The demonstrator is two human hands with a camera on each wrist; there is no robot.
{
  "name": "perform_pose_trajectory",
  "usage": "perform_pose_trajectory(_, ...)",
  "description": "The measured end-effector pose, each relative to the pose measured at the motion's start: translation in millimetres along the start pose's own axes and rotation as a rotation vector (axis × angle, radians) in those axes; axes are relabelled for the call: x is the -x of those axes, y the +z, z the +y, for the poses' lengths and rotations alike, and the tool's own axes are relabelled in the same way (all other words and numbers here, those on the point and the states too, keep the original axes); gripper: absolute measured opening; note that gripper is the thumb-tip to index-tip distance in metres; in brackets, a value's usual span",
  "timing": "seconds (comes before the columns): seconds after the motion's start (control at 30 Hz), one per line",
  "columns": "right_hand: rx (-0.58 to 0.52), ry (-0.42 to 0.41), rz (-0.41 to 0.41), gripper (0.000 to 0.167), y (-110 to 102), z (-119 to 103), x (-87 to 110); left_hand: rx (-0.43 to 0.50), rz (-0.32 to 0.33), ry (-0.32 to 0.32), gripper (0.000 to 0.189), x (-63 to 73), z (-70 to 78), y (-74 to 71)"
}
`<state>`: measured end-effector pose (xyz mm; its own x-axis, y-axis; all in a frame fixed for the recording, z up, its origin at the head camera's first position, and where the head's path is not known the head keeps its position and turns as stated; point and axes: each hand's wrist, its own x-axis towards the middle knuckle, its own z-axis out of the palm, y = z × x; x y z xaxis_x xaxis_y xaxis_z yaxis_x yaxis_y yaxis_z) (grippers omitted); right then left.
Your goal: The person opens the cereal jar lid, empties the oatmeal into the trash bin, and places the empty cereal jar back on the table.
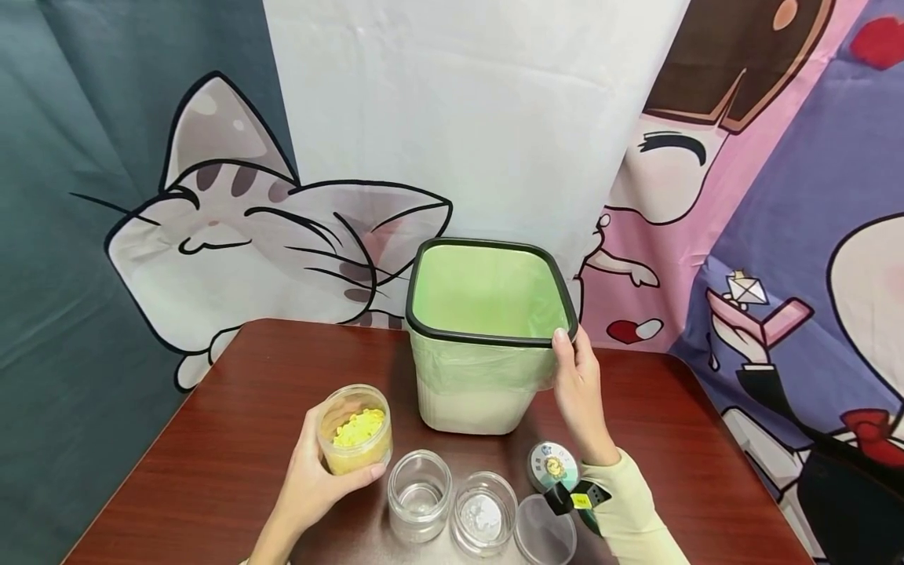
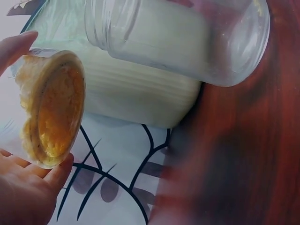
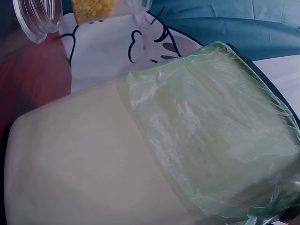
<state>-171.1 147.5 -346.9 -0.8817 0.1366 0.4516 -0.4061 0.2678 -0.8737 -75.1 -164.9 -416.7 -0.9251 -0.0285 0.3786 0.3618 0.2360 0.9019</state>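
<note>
My left hand (image 1: 305, 490) holds a clear jar (image 1: 363, 455) with crumbly yellow pieces inside, tilted and raised left of a waste bin. In the left wrist view the round base of that jar (image 2: 60, 110) faces the camera, thumb and fingers around its side. My right hand (image 1: 581, 388) grips the front right corner of the waste bin (image 1: 462, 404), thumb on its black rim. The bin is pale, lined with a thin green bag (image 3: 201, 122) folded over its outside. The right wrist view shows mostly its wall; the right hand is largely hidden there.
Two open clear jars (image 1: 420, 498) (image 1: 484, 514) stand in front of the bin. Right of them lie a clear lid (image 1: 545, 530) and a round lid with a printed label (image 1: 553, 463). A printed cloth (image 1: 452, 118) hangs behind the brown table (image 1: 282, 369).
</note>
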Motion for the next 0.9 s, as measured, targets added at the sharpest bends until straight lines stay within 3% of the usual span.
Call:
perform_pose_trajectory(0.13,-0.019,-0.025,0.008,0.035,0,18,-3.8,0.021,0.010,0.063,0.093,-4.3,4.9,1.6)
perform_pose_trajectory(0.27,-0.048,-0.025,0.001,0.035,1,17,-4.0,0.033,0.001,0.125,0.092,-9.4,7.9,3.1)
perform_pose_trajectory(0.57,-0.068,0.046,-0.004,0.033,2,-1,1.5,0.043,-0.022,0.137,0.094,-16.3,15.4,8.4)
perform_pose_trajectory(0.77,-0.062,0.019,0.022,0.030,2,10,-1.7,-0.011,-0.023,0.146,0.094,-25.6,26.2,13.0)
perform_pose_trajectory(0.9,-0.055,0.013,0.029,0.031,3,15,-2.1,-0.040,-0.023,0.202,0.094,-31.1,29.2,15.7)
